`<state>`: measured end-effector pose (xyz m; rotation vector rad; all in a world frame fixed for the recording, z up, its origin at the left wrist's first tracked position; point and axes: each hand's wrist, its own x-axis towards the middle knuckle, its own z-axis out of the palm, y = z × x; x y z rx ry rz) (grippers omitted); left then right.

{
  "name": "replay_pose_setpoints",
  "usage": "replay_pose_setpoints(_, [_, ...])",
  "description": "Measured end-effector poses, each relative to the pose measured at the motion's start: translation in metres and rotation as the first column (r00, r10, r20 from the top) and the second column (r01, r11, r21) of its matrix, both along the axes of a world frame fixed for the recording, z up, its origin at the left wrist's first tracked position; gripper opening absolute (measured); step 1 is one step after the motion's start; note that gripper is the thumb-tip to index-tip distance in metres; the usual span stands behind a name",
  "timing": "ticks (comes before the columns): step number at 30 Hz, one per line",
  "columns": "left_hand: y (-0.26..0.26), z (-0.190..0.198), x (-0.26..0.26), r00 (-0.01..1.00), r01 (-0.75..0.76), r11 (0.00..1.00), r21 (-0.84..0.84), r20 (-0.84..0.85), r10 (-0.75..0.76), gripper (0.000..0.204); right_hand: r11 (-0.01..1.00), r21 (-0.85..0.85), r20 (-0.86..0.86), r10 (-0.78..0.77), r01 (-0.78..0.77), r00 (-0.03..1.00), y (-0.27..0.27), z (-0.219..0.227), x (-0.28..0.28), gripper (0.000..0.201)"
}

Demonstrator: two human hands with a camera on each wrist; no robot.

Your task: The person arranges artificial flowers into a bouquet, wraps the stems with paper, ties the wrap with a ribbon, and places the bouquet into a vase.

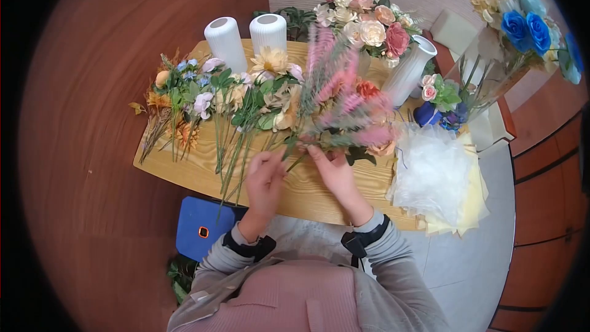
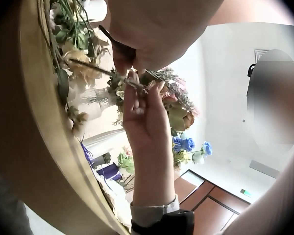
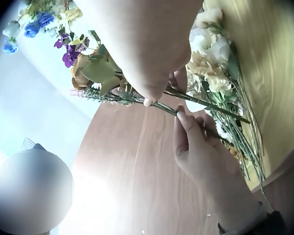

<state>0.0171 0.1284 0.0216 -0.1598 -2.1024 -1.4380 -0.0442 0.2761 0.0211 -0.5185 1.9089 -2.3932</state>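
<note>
My right hand (image 1: 337,178) grips a small bunch of artificial flower stems (image 3: 213,108) between thumb and fingers, over the table's front half. Blurred pink feathery sprays (image 1: 332,77), a coral flower (image 1: 367,90) and a peach rose (image 1: 382,147) fan out above it. Just left of it, my left hand (image 1: 264,181) pinches a thin green stem (image 3: 165,107) with thumb and forefinger, as the right wrist view shows. Seen from the left wrist, the right hand's fingers wrap the bunch beside a brown rose (image 2: 188,120). The left fingertips are partly hidden there.
Loose flowers (image 1: 203,104) lie along the left of the wooden table (image 1: 344,206). Two white vases (image 1: 225,43) stand behind, another white vase (image 1: 410,71) at right. Wrapping sheets (image 1: 436,172) overhang the right edge. A blue stool (image 1: 200,224) is below; a full bouquet (image 1: 372,27) stands behind.
</note>
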Motion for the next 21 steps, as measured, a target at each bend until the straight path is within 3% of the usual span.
replay_pose_setpoints(3, [0.009,-0.004,0.0,0.998,-0.008,0.989,-0.147,-0.062,-0.001,0.038,0.994,-0.074,0.014,0.077,-0.075,0.997,0.0,0.004,0.007,0.024])
replay_pose_setpoints(5, [0.014,0.0,0.003,1.0,-0.004,0.987,-0.16,-0.026,0.0,0.04,0.99,-0.09,0.028,0.108,-0.105,0.994,0.003,0.003,0.01,0.024])
replay_pose_setpoints(7, [0.014,0.0,0.004,1.0,-0.006,0.985,-0.173,0.01,0.008,0.042,0.978,0.199,-0.218,0.103,-0.059,0.97,0.007,-0.001,0.011,0.023])
replay_pose_setpoints(8, [0.013,-0.001,0.004,1.0,0.001,0.983,-0.184,-0.026,-0.006,0.042,0.978,0.198,-0.218,0.105,-0.061,0.97,0.006,-0.001,0.013,0.023])
replay_pose_setpoints(10, [0.013,-0.003,0.003,0.998,0.008,0.98,-0.197,-0.062,-0.021,0.042,0.988,0.147,-0.09,0.062,-0.048,0.994,0.002,-0.001,0.015,0.024])
replay_pose_setpoints(14, [0.016,-0.005,0.002,0.995,0.011,0.979,-0.203,-0.091,-0.03,0.038,0.971,0.238,-0.1,-0.002,0.026,0.995,-0.005,0.005,0.02,0.026])
replay_pose_setpoints(16, [0.019,0.0,-0.001,0.992,0.018,0.985,-0.172,-0.117,-0.038,0.036,0.998,0.067,0.057,-0.009,0.006,0.998,-0.005,0.017,0.032,0.022])
replay_pose_setpoints(18, [0.021,0.013,-0.004,0.966,-0.076,0.955,-0.288,-0.257,0.0,0.033,0.996,0.057,0.077,0.071,-0.075,0.995,-0.004,0.011,0.032,0.029])
replay_pose_setpoints(19, [0.02,0.009,-0.003,0.966,-0.077,0.954,-0.289,-0.257,0.0,0.033,0.987,0.046,0.097,0.151,-0.156,0.984,-0.002,0.009,0.033,0.037])
replay_pose_setpoints(20, [0.019,0.0,-0.001,0.989,-0.018,0.959,-0.284,-0.144,-0.024,0.029,0.987,0.045,0.096,0.152,-0.157,0.984,0.0,0.009,0.034,0.037])
replay_pose_setpoints(21, [0.018,-0.004,-0.001,0.998,0.038,0.961,-0.273,-0.031,-0.048,0.024,0.973,0.176,-0.023,0.156,-0.15,0.988,0.004,0.009,0.035,0.039])
